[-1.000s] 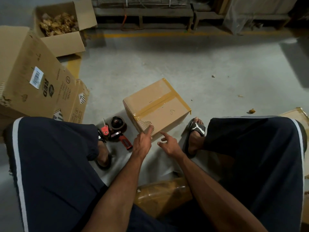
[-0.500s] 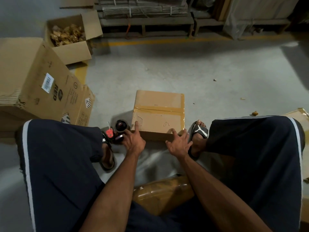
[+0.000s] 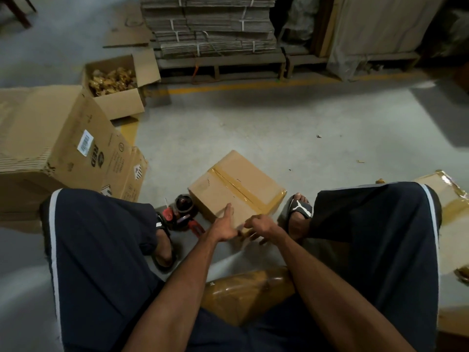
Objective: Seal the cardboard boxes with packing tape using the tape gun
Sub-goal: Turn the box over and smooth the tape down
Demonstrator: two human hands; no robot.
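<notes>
both hands on the taped box, tape gun set aside

the person sits low with knees apart, and a small cardboard box (image 3: 236, 189) stands on the concrete floor (image 3: 253, 128) between the 2 feet. the box is turned at an angle to the viewer, and a strip of brown packing tape (image 3: 243, 189) runs across its top and down over the right edge.

the left hand (image 3: 223, 227) reaches to the near side of the box with its fingers straight and spread, the fingertips touching the cardboard near the top edge; it grips nothing. the right hand (image 3: 261, 228) is at the near bottom corner of the box, its fingers bent down against the cardboard. motion blur hides whether they hold the corner or only press on it, so its grip cannot be told.

the tape gun (image 3: 182, 214), red and black, lies on the floor just beside the left side of the box, near the left foot; neither hand touches it.

to the left a large cardboard box (image 3: 63, 148) lies on its side, and beyond it an open box (image 3: 119, 87) holds crumpled brown scraps. bundles of flat cardboard (image 3: 210, 24) are stacked at the far side. a tape-wrapped package (image 3: 243, 293) is under the forearms, close to the body, and another taped box (image 3: 454, 224) shows at the right edge.
</notes>
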